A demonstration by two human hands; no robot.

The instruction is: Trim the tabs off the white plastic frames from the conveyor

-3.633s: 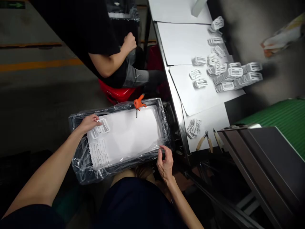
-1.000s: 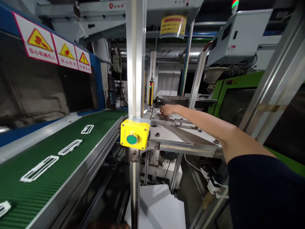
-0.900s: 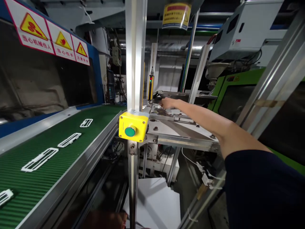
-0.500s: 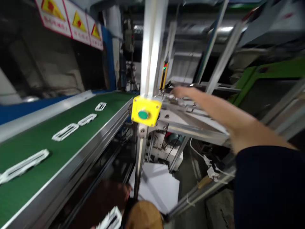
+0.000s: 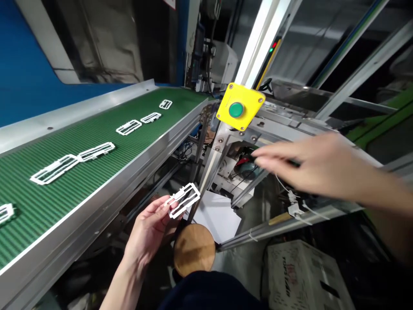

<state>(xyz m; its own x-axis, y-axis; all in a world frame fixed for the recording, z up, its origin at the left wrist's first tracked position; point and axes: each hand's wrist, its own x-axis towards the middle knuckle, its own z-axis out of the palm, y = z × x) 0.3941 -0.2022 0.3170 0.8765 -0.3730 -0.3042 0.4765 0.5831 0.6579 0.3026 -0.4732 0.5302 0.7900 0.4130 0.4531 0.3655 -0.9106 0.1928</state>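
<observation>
The left hand (image 5: pixel 148 230) is turning palm-up near the middle of the view, its fingers (image 5: pixel 163 207) closing on the near end of a white plastic frame (image 5: pixel 183 200) and gripping it. The frame's long axis is tilting from near left to far right, and it is hanging in the air just above a round wooden stool seat (image 5: pixel 194 250). The right arm is stretching in from the right, with the blurred right hand (image 5: pixel 309 161) lying nearly flat and pointing left under a yellow button box (image 5: pixel 240 106). Its fingers (image 5: pixel 274 156) are loosely together, but I cannot tell whether they are gripping anything. Left of both hands, a green conveyor belt (image 5: pixel 80 148) is carrying a row of similar white frames (image 5: pixel 129 127).
</observation>
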